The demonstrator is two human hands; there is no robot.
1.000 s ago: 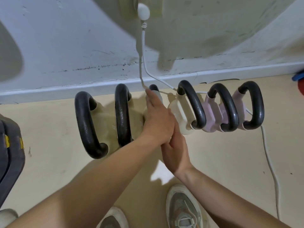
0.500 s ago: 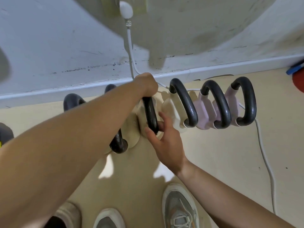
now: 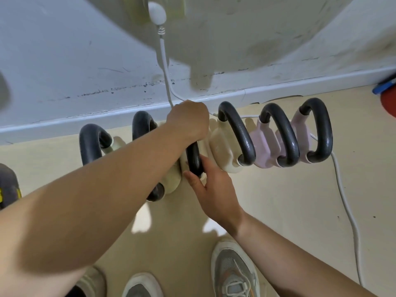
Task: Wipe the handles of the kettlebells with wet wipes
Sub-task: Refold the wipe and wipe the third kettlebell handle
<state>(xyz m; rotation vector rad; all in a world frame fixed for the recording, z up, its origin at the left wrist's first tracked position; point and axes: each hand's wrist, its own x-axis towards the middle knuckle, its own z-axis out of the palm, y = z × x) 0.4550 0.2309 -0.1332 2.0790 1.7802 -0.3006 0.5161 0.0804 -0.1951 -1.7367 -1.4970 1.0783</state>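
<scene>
Several kettlebells with black handles stand in a row along the wall. My left hand (image 3: 188,122) grips the far top of the third kettlebell's handle (image 3: 194,160), fingers curled round it. At the near end of that handle my right hand (image 3: 212,189) rests with fingers extended against the cream body (image 3: 171,183). No wet wipe shows; any in my left fist is hidden. To the left are two cream kettlebells (image 3: 90,144) (image 3: 141,125). To the right stand a cream kettlebell (image 3: 237,133) and two pink kettlebells (image 3: 280,133) (image 3: 321,129).
A white cable (image 3: 342,200) hangs from a wall plug (image 3: 157,15), passes behind the kettlebells and trails over the beige floor on the right. A skirting board (image 3: 64,121) runs behind the row. My shoes (image 3: 233,273) are at the bottom; a dark object (image 3: 8,185) is at far left.
My left hand slid from the handle's middle up to its far top and stays there. My right hand came out from under it and now touches the handle's near end.
</scene>
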